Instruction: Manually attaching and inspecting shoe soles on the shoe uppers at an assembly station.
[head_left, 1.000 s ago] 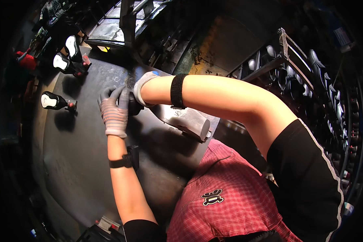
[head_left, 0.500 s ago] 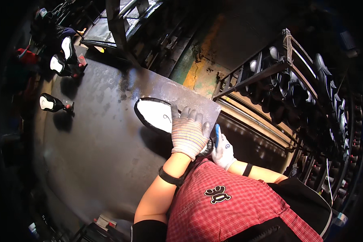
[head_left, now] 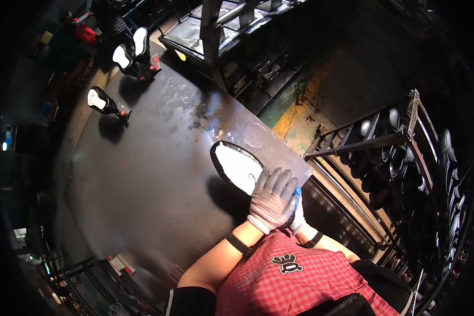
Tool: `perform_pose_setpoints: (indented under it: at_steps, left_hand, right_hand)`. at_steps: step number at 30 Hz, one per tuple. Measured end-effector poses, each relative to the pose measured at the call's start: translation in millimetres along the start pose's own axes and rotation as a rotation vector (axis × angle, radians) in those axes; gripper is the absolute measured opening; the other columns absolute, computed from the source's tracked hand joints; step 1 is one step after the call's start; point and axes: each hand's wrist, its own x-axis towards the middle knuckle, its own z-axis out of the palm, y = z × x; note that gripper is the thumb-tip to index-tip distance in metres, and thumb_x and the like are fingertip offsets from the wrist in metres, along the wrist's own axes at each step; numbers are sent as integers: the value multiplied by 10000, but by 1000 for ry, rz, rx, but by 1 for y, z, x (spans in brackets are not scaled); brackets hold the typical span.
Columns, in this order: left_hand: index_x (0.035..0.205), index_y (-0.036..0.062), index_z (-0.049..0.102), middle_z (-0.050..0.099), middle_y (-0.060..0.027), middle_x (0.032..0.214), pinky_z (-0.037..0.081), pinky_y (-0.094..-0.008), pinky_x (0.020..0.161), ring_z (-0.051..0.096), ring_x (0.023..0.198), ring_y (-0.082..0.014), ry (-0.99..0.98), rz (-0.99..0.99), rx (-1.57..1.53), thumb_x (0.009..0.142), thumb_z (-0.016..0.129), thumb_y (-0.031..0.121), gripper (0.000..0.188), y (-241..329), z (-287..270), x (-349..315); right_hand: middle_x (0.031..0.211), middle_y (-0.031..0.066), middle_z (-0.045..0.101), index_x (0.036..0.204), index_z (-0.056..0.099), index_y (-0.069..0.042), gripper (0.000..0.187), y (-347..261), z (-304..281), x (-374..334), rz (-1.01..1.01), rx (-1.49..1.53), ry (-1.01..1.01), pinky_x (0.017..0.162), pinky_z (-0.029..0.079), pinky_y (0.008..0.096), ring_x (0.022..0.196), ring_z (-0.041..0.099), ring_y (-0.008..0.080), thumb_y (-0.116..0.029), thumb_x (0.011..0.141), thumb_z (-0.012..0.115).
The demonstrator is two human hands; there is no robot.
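A lasted black shoe (head_left: pixel 237 164) lies sole-up near the table's right corner, its white underside bordered by a black rim. My left hand (head_left: pixel 274 197), in a pale glove with grey fingertips, lies across its heel end with the fingers stretched out. Beneath that palm the heel is hidden. Close against it on the right is my right hand (head_left: pixel 298 215), in a white glove with blue on it. Most of its fingers are out of sight behind the left hand, so its grip cannot be made out.
The dark metal table (head_left: pixel 147 184) spreads to the left. Several similar upturned shoes (head_left: pixel 104 101) stand on supports along its far left edge. A metal rack (head_left: pixel 374 142) loaded with dark shoes rises at the right. Another metal frame (head_left: pixel 210 42) stands beyond the table.
The whole view has shifted, so the table and shoe appear further right and lower. My right hand has come in closer behind the left, which still lies on the heel end.
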Motion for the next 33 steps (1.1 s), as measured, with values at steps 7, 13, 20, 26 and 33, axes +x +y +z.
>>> perform_pose_setpoints:
  at_steps: [7, 13, 20, 26, 33]
  left_hand:
    - [1387, -37, 429, 382, -246, 1470, 272, -551, 1143, 320, 1365, -445, 536, -900, 312, 934, 496, 269, 551, -161, -16, -149]
    - [1370, 48, 481, 389, -201, 1477, 239, -539, 1170, 304, 1391, -396, 234, -1116, 635, 891, 576, 262, 532, -240, -22, -195]
    - [1348, 17, 473, 430, -197, 1433, 245, -555, 1160, 341, 1367, -390, 252, -1111, 543, 889, 561, 249, 522, -235, -25, -183]
    - [1298, 9, 494, 441, -204, 1409, 230, -560, 1167, 355, 1356, -399, 182, -1110, 537, 845, 632, 264, 538, -234, -29, -174]
    - [1357, -2, 476, 481, -263, 1398, 194, -549, 1177, 348, 1366, -411, 250, -1263, 310, 917, 492, 277, 521, -248, -10, -208]
  right_hand:
    - [1480, 365, 287, 1428, 459, -134, 880, -80, 67, -64, -561, -1635, -415, 939, 524, 513, 1224, 517, 528, -296, 675, 884]
    - [1496, 348, 272, 1415, 466, -97, 863, -54, 126, 25, -551, -1678, -502, 1060, 425, 529, 1359, 357, 532, -327, 691, 875]
    - [1532, 334, 217, 1506, 355, -115, 898, 22, 266, 207, -650, -1555, -712, 1179, 259, 507, 1442, 206, 493, -359, 768, 805]
    - [1522, 367, 213, 1486, 416, -183, 837, 100, 405, 345, -643, -1486, -709, 1174, 286, 498, 1458, 166, 497, -374, 763, 793]
    - [1623, 237, 105, 1570, 212, -302, 834, 169, 567, 396, -416, -1792, -665, 1183, 260, 503, 1482, 172, 447, -462, 869, 633]
